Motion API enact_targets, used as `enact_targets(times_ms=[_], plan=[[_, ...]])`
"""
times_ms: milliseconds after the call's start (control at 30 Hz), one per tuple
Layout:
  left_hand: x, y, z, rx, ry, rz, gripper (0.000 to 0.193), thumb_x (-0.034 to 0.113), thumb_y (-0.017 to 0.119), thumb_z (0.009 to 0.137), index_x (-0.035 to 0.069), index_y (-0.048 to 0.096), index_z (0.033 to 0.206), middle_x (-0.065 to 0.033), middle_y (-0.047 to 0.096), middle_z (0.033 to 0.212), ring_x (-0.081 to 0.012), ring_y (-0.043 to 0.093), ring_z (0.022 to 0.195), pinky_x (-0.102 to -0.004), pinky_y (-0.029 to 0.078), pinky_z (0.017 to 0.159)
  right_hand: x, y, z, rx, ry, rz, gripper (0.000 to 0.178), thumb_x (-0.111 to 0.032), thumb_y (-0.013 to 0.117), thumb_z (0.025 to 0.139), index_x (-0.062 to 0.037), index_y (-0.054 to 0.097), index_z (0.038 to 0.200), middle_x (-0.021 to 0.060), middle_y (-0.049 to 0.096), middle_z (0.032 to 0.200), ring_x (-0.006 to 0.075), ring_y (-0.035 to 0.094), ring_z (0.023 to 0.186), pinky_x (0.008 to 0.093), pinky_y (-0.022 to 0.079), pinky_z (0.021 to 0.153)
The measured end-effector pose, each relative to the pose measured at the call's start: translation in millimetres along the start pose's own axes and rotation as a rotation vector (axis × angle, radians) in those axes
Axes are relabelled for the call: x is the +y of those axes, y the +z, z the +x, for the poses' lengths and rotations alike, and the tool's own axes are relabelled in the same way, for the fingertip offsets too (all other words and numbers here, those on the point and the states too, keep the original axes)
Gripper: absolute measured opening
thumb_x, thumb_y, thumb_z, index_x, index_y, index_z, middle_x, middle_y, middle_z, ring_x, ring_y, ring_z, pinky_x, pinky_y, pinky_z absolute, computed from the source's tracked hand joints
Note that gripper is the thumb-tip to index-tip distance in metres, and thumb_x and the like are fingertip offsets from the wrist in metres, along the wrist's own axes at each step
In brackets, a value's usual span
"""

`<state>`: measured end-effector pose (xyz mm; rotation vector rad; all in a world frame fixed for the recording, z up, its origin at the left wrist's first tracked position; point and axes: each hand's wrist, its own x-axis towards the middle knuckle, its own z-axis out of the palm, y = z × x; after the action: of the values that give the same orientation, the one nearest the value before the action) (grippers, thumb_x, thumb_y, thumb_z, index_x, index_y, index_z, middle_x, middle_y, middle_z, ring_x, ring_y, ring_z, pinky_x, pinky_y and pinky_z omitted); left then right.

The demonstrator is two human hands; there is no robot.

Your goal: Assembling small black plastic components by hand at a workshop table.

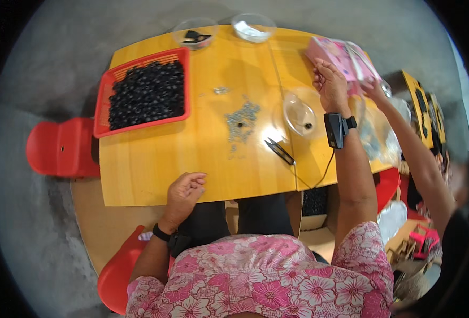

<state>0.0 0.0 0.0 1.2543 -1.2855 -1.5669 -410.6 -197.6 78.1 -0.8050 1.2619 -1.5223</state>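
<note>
My left hand (185,193) is at the near edge of the yellow table (155,164), its fingers curled together; what they hold, if anything, is hidden. Raised over the right half of the table, my right hand (330,84) has its fingers bent in, and I cannot see what is in them. It is beside a pink patterned box (343,55) and above a clear round bowl (294,108) with a small black piece in it. Between my hands lie a scatter of tiny silvery pieces (243,115), with one black piece among them, and black thread snips (280,151).
A red basket (187,85) heaped with small black parts (147,95) stands on the left. Two clear tubs (196,33) (253,27) stand at the far edge. Another person's hand (375,90) reaches in beside the pink box. Red stools (59,146) stand around, and a cord crosses near my right forearm.
</note>
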Motion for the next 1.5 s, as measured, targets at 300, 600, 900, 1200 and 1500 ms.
enact_targets(times_ms=[300, 600, 900, 1200, 1500], plan=[[1, -34, -1, -0.069, -0.099, -0.153, 0.029, -0.007, 0.057, 0.083, -0.001, 0.059, 0.111, -0.0042, 0.056, 0.098, -0.0096, 0.056, 0.09, -0.0218, 0.047, 0.08, 64, 226, 95, -0.469, -0.623, -0.864, 0.018, -0.01, 0.061, 0.087, -0.0025, 0.068, 0.102, 0.0041, 0.067, 0.086, 0.011, 0.061, 0.076, 0.0243, 0.049, 0.068], [14, -59, 24, -0.358, -0.191, -0.415, 0.03, -0.002, 0.049, 0.091, -0.001, 0.053, 0.121, -0.0069, 0.059, 0.104, -0.0138, 0.06, 0.094, -0.027, 0.048, 0.086, 89, 238, 113, -0.455, -0.574, -0.816, 0.017, -0.008, 0.061, 0.086, -0.0016, 0.068, 0.101, 0.0068, 0.07, 0.093, 0.0135, 0.064, 0.084, 0.0263, 0.05, 0.078], [4, -66, 29, -0.51, -0.166, -0.489, 0.026, 0.004, 0.052, 0.093, -0.001, 0.053, 0.119, -0.0079, 0.059, 0.104, -0.0154, 0.058, 0.093, -0.029, 0.047, 0.086, 61, 243, 153, -0.484, -0.9, -1.27, 0.02, -0.013, 0.059, 0.084, -0.0097, 0.069, 0.1, 0.0124, 0.067, 0.099, 0.031, 0.063, 0.089, 0.0381, 0.051, 0.082], [-4, -70, 26, -0.559, -0.187, -0.587, 0.029, 0.003, 0.05, 0.094, 0.001, 0.052, 0.123, -0.0065, 0.058, 0.109, -0.0136, 0.057, 0.101, -0.0287, 0.046, 0.091, 129, 297, 190, -0.599, -0.941, -1.545, 0.04, -0.026, 0.066, 0.081, -0.0143, 0.062, 0.118, 0.009, 0.063, 0.116, 0.0291, 0.059, 0.106, 0.0396, 0.047, 0.091], [-2, -71, 26, -0.535, -0.253, -0.618, 0.029, 0.002, 0.049, 0.093, 0.001, 0.053, 0.122, -0.0062, 0.059, 0.11, -0.0135, 0.057, 0.103, -0.029, 0.046, 0.092, 123, 315, 193, -0.699, -0.63, -1.604, 0.026, -0.022, 0.071, 0.077, -0.0147, 0.072, 0.102, 0.0097, 0.07, 0.097, 0.0263, 0.066, 0.086, 0.0345, 0.052, 0.082]])
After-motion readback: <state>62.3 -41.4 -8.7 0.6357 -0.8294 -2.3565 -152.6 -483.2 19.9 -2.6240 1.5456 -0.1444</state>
